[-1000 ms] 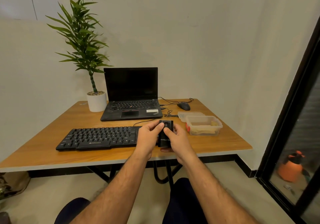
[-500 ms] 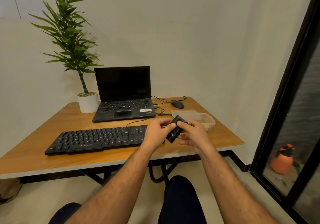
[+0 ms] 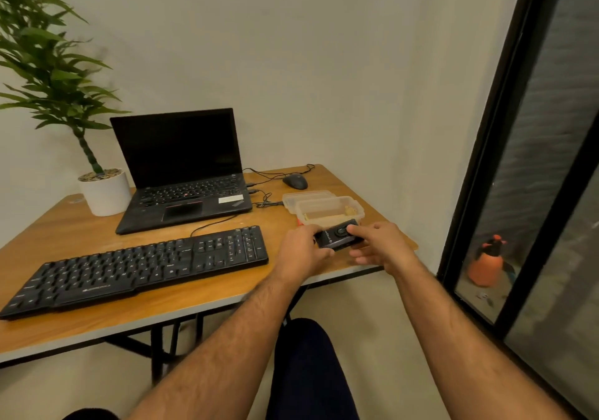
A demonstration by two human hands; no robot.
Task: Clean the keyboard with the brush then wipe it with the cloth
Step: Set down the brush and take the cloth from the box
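Observation:
A black full-size keyboard (image 3: 139,267) lies along the front of the wooden table (image 3: 201,293). To its right, near the table's right front corner, both hands hold a small black rectangular device (image 3: 338,236) lying sideways. My left hand (image 3: 303,251) grips its left end. My right hand (image 3: 379,244) grips its right end with fingertips on top. Just behind the device stands a clear plastic container (image 3: 329,210) with yellowish contents, possibly a cloth. No brush is recognisable.
An open black laptop (image 3: 181,173) sits behind the keyboard, a potted plant (image 3: 103,189) at its left. A black mouse (image 3: 295,181) and cables lie at the back right. A dark glass door frame (image 3: 486,160) rises on the right, an orange sprayer (image 3: 487,262) behind it.
The small black device has turned from upright to lying sideways between the hands and moved right, close to the container. The view has swung to the right.

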